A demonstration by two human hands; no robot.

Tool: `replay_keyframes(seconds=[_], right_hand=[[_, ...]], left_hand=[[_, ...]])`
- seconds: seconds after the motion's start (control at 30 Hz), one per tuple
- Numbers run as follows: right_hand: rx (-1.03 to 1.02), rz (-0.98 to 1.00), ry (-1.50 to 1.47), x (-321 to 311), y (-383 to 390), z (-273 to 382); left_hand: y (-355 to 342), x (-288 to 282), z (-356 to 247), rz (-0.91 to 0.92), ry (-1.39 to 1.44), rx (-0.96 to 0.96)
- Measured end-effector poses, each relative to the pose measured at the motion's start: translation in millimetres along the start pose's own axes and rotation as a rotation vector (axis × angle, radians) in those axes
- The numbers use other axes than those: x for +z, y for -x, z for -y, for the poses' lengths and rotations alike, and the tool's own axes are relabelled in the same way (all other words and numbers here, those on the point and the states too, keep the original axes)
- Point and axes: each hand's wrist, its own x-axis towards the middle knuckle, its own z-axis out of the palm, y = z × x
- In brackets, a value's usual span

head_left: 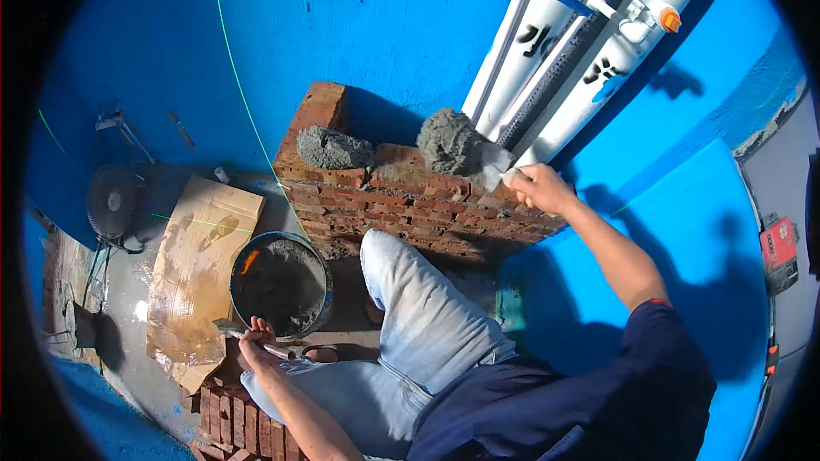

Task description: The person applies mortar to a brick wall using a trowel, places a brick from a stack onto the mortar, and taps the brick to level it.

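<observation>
My right hand [536,188] is closed round the handle of a trowel, its pale blade [497,164] at the top of a low brick wall [418,213]. A heap of grey mortar [448,141] lies at the blade's left side, over the wall's top. Farther left, a second mortar lump [333,148] sits beside a raised brick [318,111]. Low on the left, my left hand [259,344] grips a hammer-like tool [229,326] with a grey head and a pale handle. Just beyond that hand stands a round bucket [325,307] holding grey mortar.
White pipes [547,77] with orange-handled valves run up the blue wall at the right. Wet cardboard [201,265] covers floor left of the bucket. Stacked bricks [235,423] lie below my left hand. A fan [114,202] stands far left; green lines cross the wall.
</observation>
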Motion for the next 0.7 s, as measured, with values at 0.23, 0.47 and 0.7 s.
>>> replay_keyframes(seconds=[0.23, 0.47, 0.7], right_hand=[[-0.254, -0.356, 0.771, 45, -24, 7], [-0.507, -0.436, 0.736, 77, -49, 57], [-0.800, -0.329, 0.504, 154, -27, 139]], left_hand=[[3, 26, 15, -0.105, -0.073, 0.018], [14, 14, 7, -0.117, 0.008, 0.071], [9, 25, 10, -0.087, 0.083, 0.047]])
